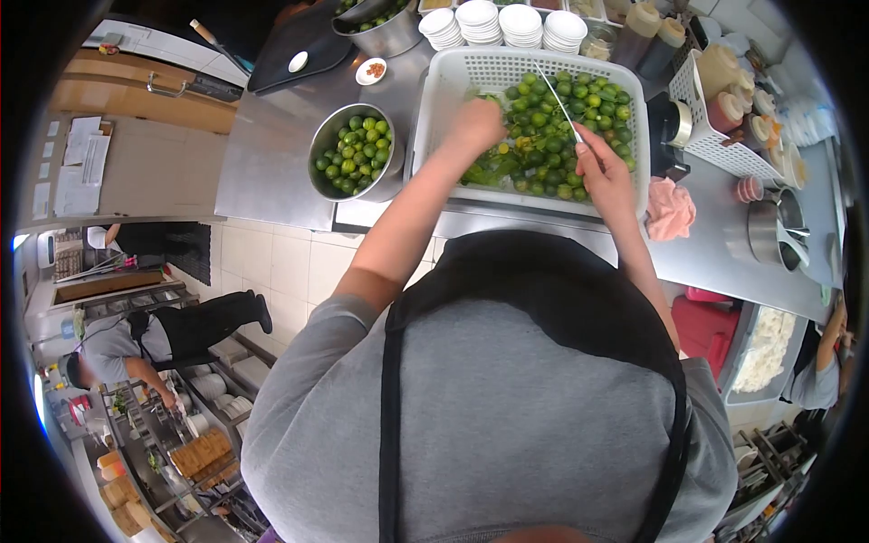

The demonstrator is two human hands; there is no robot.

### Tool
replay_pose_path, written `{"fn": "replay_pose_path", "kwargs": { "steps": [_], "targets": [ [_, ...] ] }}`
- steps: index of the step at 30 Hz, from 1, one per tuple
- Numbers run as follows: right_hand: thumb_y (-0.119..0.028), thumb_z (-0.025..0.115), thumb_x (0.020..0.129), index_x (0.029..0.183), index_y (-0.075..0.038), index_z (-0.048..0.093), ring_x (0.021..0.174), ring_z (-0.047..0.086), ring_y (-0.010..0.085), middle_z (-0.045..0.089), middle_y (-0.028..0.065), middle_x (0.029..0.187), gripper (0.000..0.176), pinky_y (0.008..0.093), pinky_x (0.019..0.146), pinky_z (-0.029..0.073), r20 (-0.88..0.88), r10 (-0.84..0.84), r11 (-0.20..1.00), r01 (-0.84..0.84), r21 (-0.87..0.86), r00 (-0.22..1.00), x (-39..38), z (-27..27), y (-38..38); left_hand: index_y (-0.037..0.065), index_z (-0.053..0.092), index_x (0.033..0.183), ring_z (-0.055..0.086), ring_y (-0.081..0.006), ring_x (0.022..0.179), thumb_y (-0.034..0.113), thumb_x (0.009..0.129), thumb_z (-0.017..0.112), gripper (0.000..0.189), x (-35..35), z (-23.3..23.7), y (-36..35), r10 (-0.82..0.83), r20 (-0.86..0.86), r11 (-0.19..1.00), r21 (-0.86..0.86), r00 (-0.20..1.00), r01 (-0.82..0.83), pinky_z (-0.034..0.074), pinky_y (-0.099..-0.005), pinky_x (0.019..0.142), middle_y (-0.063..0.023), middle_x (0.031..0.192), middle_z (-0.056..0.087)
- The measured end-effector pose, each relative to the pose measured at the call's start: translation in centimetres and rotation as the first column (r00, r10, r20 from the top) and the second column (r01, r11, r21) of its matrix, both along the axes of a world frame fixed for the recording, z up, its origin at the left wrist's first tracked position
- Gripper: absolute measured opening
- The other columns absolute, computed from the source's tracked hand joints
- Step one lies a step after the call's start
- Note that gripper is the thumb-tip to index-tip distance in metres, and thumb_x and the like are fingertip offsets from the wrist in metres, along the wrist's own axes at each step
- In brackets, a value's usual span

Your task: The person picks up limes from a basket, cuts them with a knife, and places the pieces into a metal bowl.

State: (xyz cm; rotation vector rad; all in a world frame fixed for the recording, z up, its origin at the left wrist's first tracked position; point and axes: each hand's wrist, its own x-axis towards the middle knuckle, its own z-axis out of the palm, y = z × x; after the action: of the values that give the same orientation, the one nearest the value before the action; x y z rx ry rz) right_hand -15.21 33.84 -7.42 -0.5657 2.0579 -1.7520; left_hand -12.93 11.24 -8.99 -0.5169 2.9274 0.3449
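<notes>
"Nearest the lens?"

"A grey shirt with a black apron, bent close to the counter, likely for reach. Then, left to right: far off, a person in a cap. On the steel counter, a metal bowl of whole limes, set just beside the crate; probably so placed for a short move between the two."

"And the left hand?"

"Over the crate's left part, fingers curled, blurred by motion. Cannot tell whether closed on anything."

"More limes where?"

"Inside the crate, spread loose among green leafy bits, presumably walled in against rolling."

"And the knife?"

"Clamped in the right hand, above the limes, blade slanting away and to the left, clear of the wrist. Perhaps held so for control of the edge."

"Further right?"

"A crumpled pink cloth just beside the crate, maybe for quick wiping. Then a white basket of bottles, apparently grouped against tipping."
</notes>
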Motion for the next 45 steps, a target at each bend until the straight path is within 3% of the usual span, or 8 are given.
{"fn": "replay_pose_path", "kwargs": {
  "steps": [4,8,10,16,19,29,36,45],
  "targets": [
    [-0.021,0.053,0.09,0.121,-0.013,0.056,0.06,0.046,0.0037,0.05,-0.0035,0.065,0.032,0.0189,0.055,0.037,0.008,-0.002,1.0,0.002,-0.004,1.0,0.1,0.0,0.2,0.003,0.067,0.079,0.063,-0.0291,0.08,0.024,0.068,0.072,0.024,-2.0,-4.0,0.3,-0.046,-0.002,0.999,-0.009,0.999,0.046,0.05,-0.0362,0.072,-0.0154,0.082,0.065],
    [-0.022,0.053,0.09,0.121,-0.014,0.056,0.06,0.045,0.0037,0.05,-0.0036,0.066,0.032,0.0189,0.055,0.037,0.02,-0.032,0.999,0.032,-0.01,0.999,0.0,0.0,0.4,0.002,0.065,0.099,0.064,-0.0217,0.081,0.02,0.074,0.067,0.03,0.4,0.0,-1.7,0.073,-0.158,0.91,0.415,0.985,-0.001,0.049,-0.031,0.076,-0.0123,0.09,0.066],
    [-0.021,0.053,0.09,0.121,-0.014,0.056,0.06,0.045,0.0036,0.05,-0.0038,0.066,0.032,0.0191,0.055,0.037,0.02,-0.03,0.999,0.031,-0.021,0.999,0.3,0.5,0.2,-0.002,0.059,0.107,0.062,-0.0198,0.086,0.01,0.08,0.062,0.03,2.1,1.6,-2.6,0.413,-0.163,0.28,0.959,0.896,0.045,0.05,-0.0311,0.082,-0.0119,0.098,0.063],
    [-0.018,0.052,0.091,0.122,-0.011,0.055,0.067,0.05,0.0056,0.059,0.0,0.08,0.032,0.0199,0.063,0.042,-0.019,0.09,0.996,-0.09,-0.008,0.996,1.7,0.7,-1.3,-0.006,0.054,0.11,0.059,-0.0191,0.094,0.002,0.083,0.058,0.028,5.4,4.6,-2.3,0.611,-0.216,-0.038,0.953,0.762,0.3,0.048,-0.0324,0.092,-0.0116,0.101,0.058],
    [-0.016,0.052,0.091,0.121,-0.007,0.053,0.094,0.057,0.0125,0.061,0.0108,0.114,0.032,0.0245,0.082,0.043,-0.066,0.165,0.983,-0.17,-0.069,0.984,2.7,1.1,-1.6,-0.007,0.056,0.107,0.059,-0.0243,0.095,0.001,0.082,0.059,0.027,5.7,4.9,-1.7,0.67,-0.243,-0.044,0.93,0.701,0.364,0.048,-0.0339,0.087,-0.015,0.106,0.058],
    [-0.015,0.053,0.089,0.119,-0.008,0.055,0.084,0.06,0.0147,0.064,0.0131,0.103,0.031,0.0257,0.076,0.045,-0.158,0.158,0.986,-0.164,-0.029,0.975,3.4,2.4,-1.5,-0.004,0.056,0.103,0.06,-0.0184,0.09,0.004,0.084,0.059,0.022,5.1,5.2,-0.6,0.682,-0.282,0.009,0.926,0.675,0.378,0.049,-0.0323,0.086,-0.0108,0.098,0.061],
    [-0.016,0.053,0.089,0.119,-0.009,0.056,0.08,0.059,0.0137,0.064,0.0138,0.1,0.03,0.0242,0.072,0.045,-0.231,0.057,0.997,-0.046,0.055,0.971,2.2,2.3,-1.4,-0.002,0.057,0.103,0.061,-0.0177,0.09,0.002,0.082,0.06,0.022,5.7,5.6,2.7,0.487,-0.257,0.106,0.966,0.834,0.236,0.048,-0.0322,0.084,-0.0096,0.099,0.062],
    [-0.016,0.053,0.089,0.119,-0.008,0.056,0.082,0.06,0.0161,0.064,0.0149,0.102,0.031,0.0255,0.073,0.045,-0.147,0.155,0.988,-0.157,-0.002,0.977,3.4,2.8,-1.4,-0.003,0.057,0.099,0.06,-0.0166,0.088,0.0,0.082,0.06,0.017,4.5,5.3,-0.6,0.666,-0.388,0.228,0.919,0.637,0.321,0.05,-0.0326,0.084,-0.01,0.095,0.062]
  ]
}}
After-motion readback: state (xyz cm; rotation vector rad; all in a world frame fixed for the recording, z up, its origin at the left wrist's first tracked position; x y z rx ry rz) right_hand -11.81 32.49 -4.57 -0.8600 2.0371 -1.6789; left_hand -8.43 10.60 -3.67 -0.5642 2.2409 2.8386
